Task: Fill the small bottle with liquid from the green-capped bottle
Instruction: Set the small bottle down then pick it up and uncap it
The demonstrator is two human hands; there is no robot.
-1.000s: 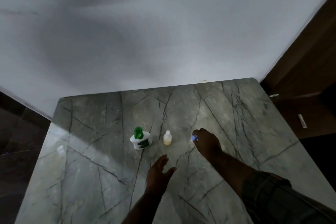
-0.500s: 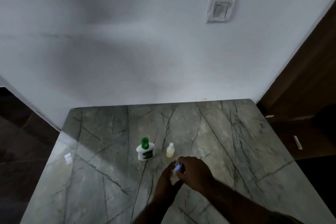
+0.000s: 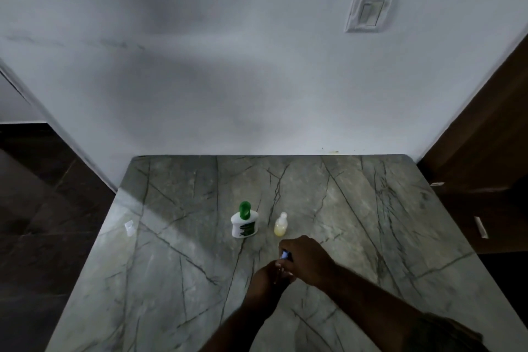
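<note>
Small clear plastic bottle [image 3: 280, 224], part-filled with yellowish liquid, is seen upright just beyond the fingers, beside the untouched white green-capped bottle [image 3: 244, 221], while a small blue object [image 3: 285, 254] is pinched by the right hand [image 3: 307, 260] and the grip of the left hand [image 3: 267, 277] cannot be told; no pouring is judged under way.

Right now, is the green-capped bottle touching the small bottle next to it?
Apart. The head view shows the green-capped bottle and the small bottle standing side by side, with a strip of bare marble table between them.
</note>
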